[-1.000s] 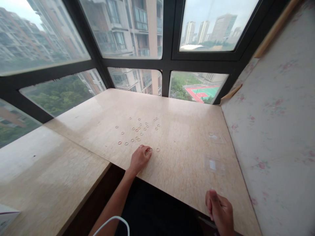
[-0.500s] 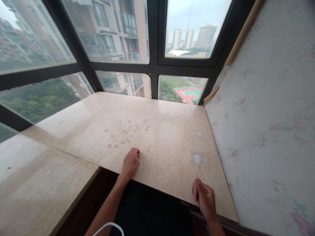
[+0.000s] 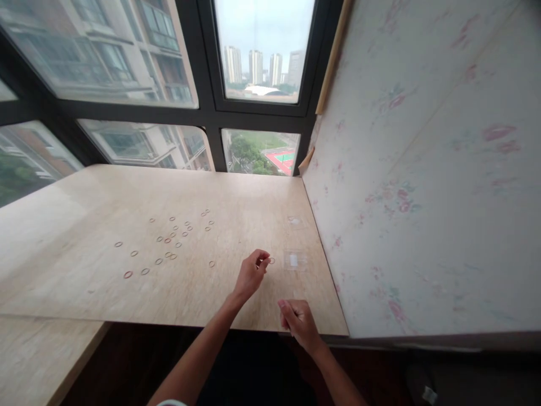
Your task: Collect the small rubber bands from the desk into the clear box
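In the left hand (image 3: 252, 274) the fingers were clamped on a small ring (image 3: 274, 261); from this ring, a clear packet (image 3: 301, 260) lay at three o'clock, loose rings (image 3: 165, 241) around nine; the right hand (image 3: 299, 321) was at five – fingers curled together – whether around something, I could not tell.

Dark-framed windows (image 3: 264, 45) above a pale mottled tabletop (image 3: 247, 203), flower-patterned wall (image 3: 406, 237) alongside, soft daylight.

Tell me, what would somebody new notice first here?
Probably the big window behind the table, with a red and green court outside. Then the little rings scattered on the table's left side, and the left hand with one ring at its fingertips, beside some clear plastic.
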{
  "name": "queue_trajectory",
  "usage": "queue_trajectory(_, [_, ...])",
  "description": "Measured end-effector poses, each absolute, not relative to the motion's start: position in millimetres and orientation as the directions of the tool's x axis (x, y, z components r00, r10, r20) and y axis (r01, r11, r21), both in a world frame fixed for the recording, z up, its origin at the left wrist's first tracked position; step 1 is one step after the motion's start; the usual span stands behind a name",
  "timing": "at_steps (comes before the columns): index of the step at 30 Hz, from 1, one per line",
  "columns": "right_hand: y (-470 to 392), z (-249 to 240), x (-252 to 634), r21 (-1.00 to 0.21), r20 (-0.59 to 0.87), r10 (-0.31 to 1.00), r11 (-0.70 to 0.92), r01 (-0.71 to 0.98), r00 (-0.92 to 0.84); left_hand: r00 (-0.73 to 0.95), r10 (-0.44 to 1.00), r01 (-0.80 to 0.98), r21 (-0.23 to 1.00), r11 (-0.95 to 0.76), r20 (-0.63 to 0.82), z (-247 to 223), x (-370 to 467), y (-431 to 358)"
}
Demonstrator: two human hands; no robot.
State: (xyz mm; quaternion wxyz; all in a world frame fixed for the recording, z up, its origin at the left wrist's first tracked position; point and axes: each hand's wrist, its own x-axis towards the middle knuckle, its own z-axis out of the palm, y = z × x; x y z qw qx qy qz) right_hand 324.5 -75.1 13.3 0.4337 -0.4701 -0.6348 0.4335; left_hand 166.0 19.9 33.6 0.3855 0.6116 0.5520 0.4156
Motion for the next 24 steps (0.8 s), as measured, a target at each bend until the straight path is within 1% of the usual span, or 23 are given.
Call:
queue_trajectory(3, [-75.1,12.4,321.1,-0.961,0.146,0.981,0.171,0.216,-0.129,0.096,0.984,0.39,0.904,-0.178,0.153,34.6,193.7,37.8])
queue_trajectory(7, [-75.7,10.8,319.0,-0.972,0.12,0.99,0.132,0.197,-0.07,0.143,0.96,0.474,0.835,-0.28,0.241,32.8,210.9,53.4])
queue_trajectory(9, [-75.6,10.8,319.1,-0.976,0.099,0.993,0.11,0.188,-0.065,0.138,0.95,0.495,0.811,-0.31,0.279,30.6,209.8,54.9])
queue_trajectory(12, [-76.0,11.0,319.3,-0.98,0.069,0.996,0.078,0.18,-0.061,0.107,0.944,0.481,0.814,-0.325,0.313,27.0,194.0,48.7])
queue_trajectory(17, [-78.8,10.7,318.2,-0.977,0.02,0.997,0.034,0.209,-0.069,0.034,0.945,0.491,0.818,-0.3,0.326,25.8,139.7,11.2])
queue_trajectory(20, [-73.9,13.8,313.0,-0.967,-0.099,0.991,-0.074,0.243,-0.09,-0.026,0.934,0.506,0.811,-0.294,0.355,26.0,107.6,-27.6])
queue_trajectory(22, [-64.8,19.2,303.2,-0.953,-0.178,0.975,-0.137,0.269,-0.132,-0.037,0.925,0.495,0.811,-0.311,0.377,24.1,91.1,-52.9])
queue_trajectory(24, [-50.7,26.9,285.5,-0.945,-0.184,0.963,-0.118,0.305,-0.198,-0.058,0.931,0.487,0.824,-0.289,0.36,20.5,78.1,-71.2])
